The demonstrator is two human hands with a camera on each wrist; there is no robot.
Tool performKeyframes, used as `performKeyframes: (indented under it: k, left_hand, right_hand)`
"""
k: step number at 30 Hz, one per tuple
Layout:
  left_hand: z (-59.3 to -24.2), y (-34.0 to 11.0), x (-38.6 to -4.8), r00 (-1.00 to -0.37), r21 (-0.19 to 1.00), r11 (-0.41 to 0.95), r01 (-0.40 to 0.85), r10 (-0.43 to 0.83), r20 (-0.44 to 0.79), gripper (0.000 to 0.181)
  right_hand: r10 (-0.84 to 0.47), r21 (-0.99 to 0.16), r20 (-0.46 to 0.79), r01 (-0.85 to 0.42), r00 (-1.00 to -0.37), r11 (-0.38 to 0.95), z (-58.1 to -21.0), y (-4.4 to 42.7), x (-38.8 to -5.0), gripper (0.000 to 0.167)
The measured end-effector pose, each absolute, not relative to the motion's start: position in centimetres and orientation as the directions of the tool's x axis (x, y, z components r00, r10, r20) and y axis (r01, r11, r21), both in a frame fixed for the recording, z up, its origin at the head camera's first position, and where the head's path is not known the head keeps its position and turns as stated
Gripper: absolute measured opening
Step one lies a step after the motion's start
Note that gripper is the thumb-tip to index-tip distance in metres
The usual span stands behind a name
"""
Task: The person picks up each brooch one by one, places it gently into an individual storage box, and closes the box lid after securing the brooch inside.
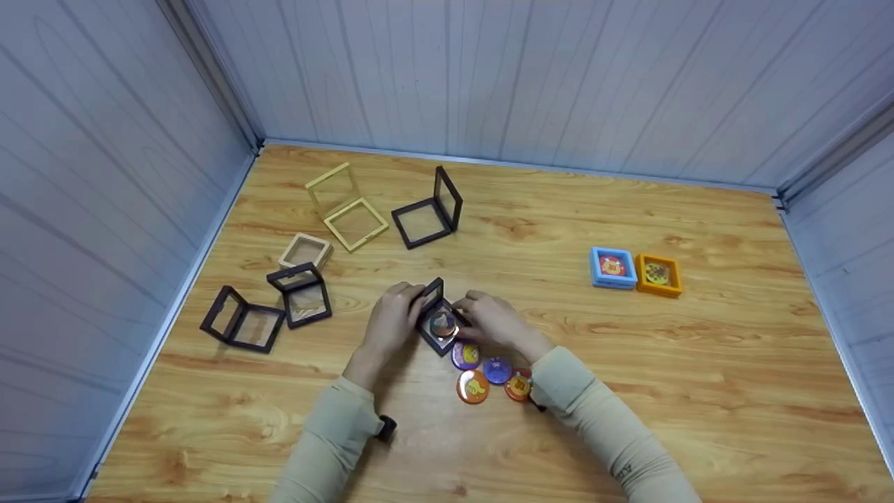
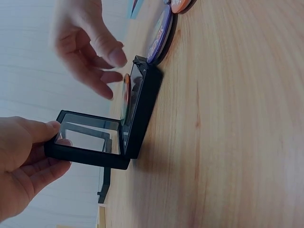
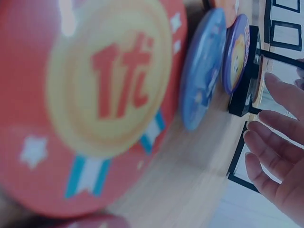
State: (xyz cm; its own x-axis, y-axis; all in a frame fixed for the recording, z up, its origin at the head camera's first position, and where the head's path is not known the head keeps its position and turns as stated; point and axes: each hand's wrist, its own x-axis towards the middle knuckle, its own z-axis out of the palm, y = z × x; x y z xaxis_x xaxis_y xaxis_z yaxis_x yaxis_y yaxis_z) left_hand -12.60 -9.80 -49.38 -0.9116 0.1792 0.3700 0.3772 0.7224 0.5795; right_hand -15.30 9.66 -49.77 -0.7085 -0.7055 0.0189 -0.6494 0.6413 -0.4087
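A black hinged display frame (image 2: pixel 145 111) stands partly unfolded on the table, its lid (image 2: pixel 88 161) raised. Inside its base lies a round badge (image 1: pixel 443 323), seen edge-on in the left wrist view. My left hand (image 1: pixel 392 318) grips the lid between thumb and fingers. Over the base, my right hand (image 1: pixel 494 318) has loosely bent fingers (image 3: pixel 285 121), apart from the badge in the wrist views. Nearest the frame is a purple badge (image 1: pixel 465 355). Beside it lie a blue-purple badge (image 1: pixel 497 370), an orange badge (image 1: pixel 473 386) and a red badge (image 1: pixel 518 384).
Unfolded black frames (image 1: pixel 258 347) stand on the left and a further black frame (image 1: pixel 412 243) at the back, near a yellow frame (image 1: pixel 356 248). A beige frame (image 1: pixel 325 253) lies folded. Blue (image 1: pixel 614 283) and orange (image 1: pixel 660 290) frames holding badges sit on the right. Panel walls surround the table.
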Motion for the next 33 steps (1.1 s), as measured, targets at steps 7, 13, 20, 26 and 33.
performKeyframes:
  k: [7, 13, 20, 26, 33]
  left_hand:
    - [-49.3, -9.7, -12.5, -0.913, 0.590, 0.714, 0.377, 0.180, 0.365, 0.015]
    - [-49.3, -9.6, -12.4, -0.909, 0.581, 0.718, 0.383, 0.182, 0.374, 0.014]
    - [-49.1, -9.5, -12.3, -0.911, 0.580, 0.721, 0.379, 0.179, 0.372, 0.014]
    - [-49.0, -9.2, -12.0, -0.910, 0.587, 0.710, 0.389, 0.198, 0.364, 0.015]
    - [-49.1, -8.9, -11.4, -0.908, 0.596, 0.697, 0.400, 0.214, 0.359, 0.016]
  right_hand:
    - [-0.692, -0.418, -0.018, -0.623, -0.722, 0.661, -49.8, 10.4, -15.4, 0.028]
    - [-0.692, -0.438, -0.045, -0.608, -0.721, 0.662, -50.0, 10.6, -15.5, 0.008]
    - [-0.687, -0.453, -0.057, -0.595, -0.724, 0.664, -49.9, 10.5, -15.6, 0.006]
    - [-0.698, -0.459, -0.048, -0.605, -0.714, 0.651, -49.9, 10.5, -15.7, 0.005]
    - [-0.703, -0.466, -0.044, -0.607, -0.710, 0.643, -50.1, 10.5, -15.7, 0.004]
